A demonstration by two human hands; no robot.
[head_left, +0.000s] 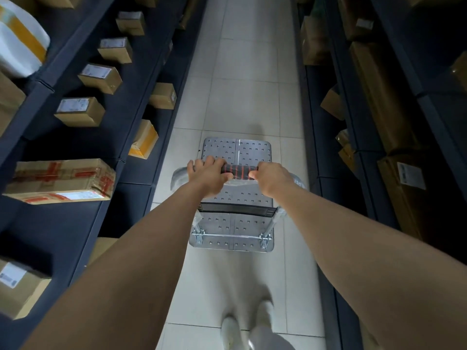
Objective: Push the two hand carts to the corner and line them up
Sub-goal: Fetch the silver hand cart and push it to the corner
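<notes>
Dark racks (106,137) hem a narrow tiled aisle (247,72); one hand cart (237,150) stands mid-floor. Left hand (208,174) and right hand (271,179) each curl round its handle (238,171). An uneven shove could swing it into the racks or a jutting box (161,96). No second cart shows.

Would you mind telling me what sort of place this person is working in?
Probably a parcel warehouse or stockroom: dark shelving lines a tiled aisle, holding labelled cardboard boxes, and a metal hand cart stands between.
</notes>
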